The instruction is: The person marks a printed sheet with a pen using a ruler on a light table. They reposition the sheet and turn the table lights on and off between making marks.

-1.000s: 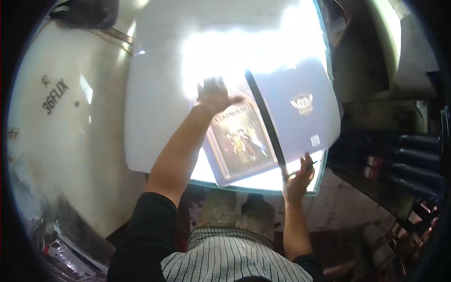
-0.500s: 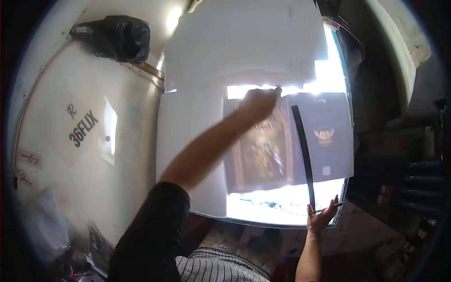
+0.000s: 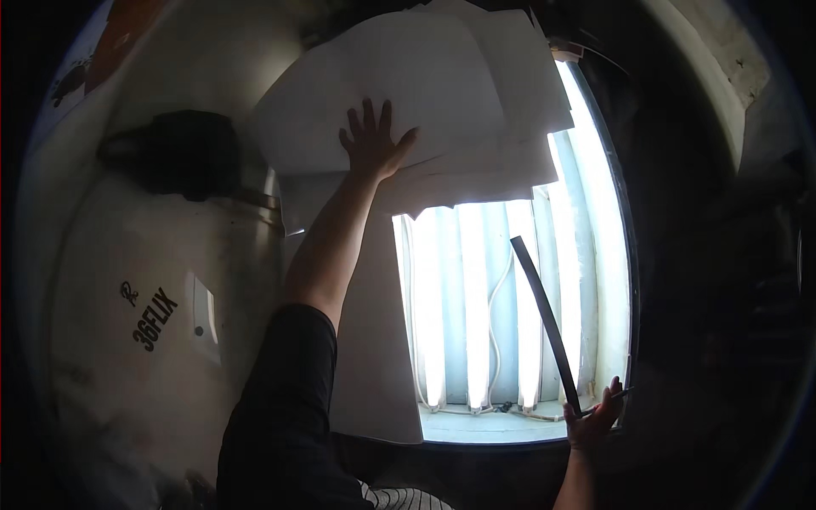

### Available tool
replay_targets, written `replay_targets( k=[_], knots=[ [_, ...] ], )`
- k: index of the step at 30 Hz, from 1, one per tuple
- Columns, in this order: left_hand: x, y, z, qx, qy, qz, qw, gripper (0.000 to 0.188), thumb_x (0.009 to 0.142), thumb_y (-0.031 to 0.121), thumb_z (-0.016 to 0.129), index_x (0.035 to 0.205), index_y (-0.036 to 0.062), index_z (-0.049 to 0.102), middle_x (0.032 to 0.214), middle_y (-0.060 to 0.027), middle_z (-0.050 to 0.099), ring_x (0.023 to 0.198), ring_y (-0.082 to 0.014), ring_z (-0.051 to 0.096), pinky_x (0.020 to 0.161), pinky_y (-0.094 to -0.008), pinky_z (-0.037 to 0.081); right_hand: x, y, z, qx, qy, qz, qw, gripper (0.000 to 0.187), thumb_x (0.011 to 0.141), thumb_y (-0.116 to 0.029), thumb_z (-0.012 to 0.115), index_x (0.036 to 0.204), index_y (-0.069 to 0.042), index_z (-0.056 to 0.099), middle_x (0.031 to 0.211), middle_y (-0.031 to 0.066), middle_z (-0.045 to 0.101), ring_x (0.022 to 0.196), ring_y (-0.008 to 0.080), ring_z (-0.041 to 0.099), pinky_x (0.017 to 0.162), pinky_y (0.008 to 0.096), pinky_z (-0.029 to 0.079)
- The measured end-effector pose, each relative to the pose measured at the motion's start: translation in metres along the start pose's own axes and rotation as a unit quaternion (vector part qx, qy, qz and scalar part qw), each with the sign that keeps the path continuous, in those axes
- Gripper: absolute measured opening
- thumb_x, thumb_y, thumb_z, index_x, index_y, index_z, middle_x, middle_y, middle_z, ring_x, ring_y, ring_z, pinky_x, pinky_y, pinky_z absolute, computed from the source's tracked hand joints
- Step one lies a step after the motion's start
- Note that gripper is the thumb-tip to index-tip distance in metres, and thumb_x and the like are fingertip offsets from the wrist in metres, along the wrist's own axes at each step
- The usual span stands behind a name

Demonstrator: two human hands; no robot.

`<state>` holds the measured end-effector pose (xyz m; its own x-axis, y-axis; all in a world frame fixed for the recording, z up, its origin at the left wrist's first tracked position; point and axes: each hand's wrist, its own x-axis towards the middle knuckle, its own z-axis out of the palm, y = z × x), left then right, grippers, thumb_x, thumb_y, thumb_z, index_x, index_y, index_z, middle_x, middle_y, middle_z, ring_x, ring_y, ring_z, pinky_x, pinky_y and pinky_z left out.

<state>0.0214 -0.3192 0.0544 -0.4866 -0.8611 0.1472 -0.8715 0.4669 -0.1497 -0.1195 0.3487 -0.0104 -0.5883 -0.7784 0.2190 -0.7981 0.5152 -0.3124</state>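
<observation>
My left hand [image 3: 374, 140] is stretched far forward, palm flat and fingers spread against a stack of large white sheets [image 3: 442, 93] that is tilted up and away. Below the sheets lies an exposed light box [image 3: 501, 425] with several lit white tubes [image 3: 476, 306] running lengthwise. My right hand [image 3: 595, 416] is at the box's near right corner, closed on the lower end of a thin black strip [image 3: 544, 314] that slants up and left over the tubes.
A white sheet [image 3: 374, 357] hangs down along the box's left side. A big white curved surface [image 3: 127, 340] with dark lettering fills the left. A dark bundle [image 3: 183, 153] lies at the upper left. The right side is dark.
The white sheets and the printed poster that covered the box have been pushed up and away by my left hand, baring the tubes. The poster is out of sight. My right hand stayed put.
</observation>
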Motion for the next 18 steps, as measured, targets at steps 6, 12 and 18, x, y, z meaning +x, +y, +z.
replay_targets(
  k=[6,12,18],
  knots=[
    [0.036,-0.044,0.039,-0.068,-0.073,0.163,0.982,0.085,0.098,0.069,0.036,0.159,0.011,0.026,0.166,-0.0181,0.022,0.153,-0.04,0.02,0.121,-0.0601,0.021,0.001,0.0,0.012,0.008,-0.011,-0.004,1.0,0.09,0.089,-0.074,0.056,0.151,-0.014,0.031,0.157,0.0229,0.038,0.143,0.0438,0.037,0.116,0.0613,0.029],
    [-0.095,-0.037,0.009,-0.297,0.062,0.146,0.941,0.08,0.101,0.065,0.039,0.16,0.0112,0.027,0.167,-0.0174,0.022,0.155,-0.0359,0.019,0.125,-0.0509,0.017,-0.006,0.02,-0.001,-0.007,-0.01,0.04,0.999,0.09,0.09,-0.073,0.057,0.155,-0.019,0.025,0.158,0.0208,0.036,0.146,0.0392,0.036,0.116,0.0597,0.033],
    [-0.374,-0.095,-0.021,0.005,-0.104,0.111,0.988,0.083,0.097,0.057,0.055,0.161,0.0139,0.024,0.169,-0.0187,0.01,0.156,-0.0415,0.009,0.117,-0.0705,0.014,-0.002,0.008,0.019,0.025,0.025,-0.014,0.999,0.087,0.089,-0.067,0.062,0.154,-0.02,0.027,0.159,0.0193,0.034,0.148,0.0381,0.032,0.117,0.0603,0.032]
  ],
)
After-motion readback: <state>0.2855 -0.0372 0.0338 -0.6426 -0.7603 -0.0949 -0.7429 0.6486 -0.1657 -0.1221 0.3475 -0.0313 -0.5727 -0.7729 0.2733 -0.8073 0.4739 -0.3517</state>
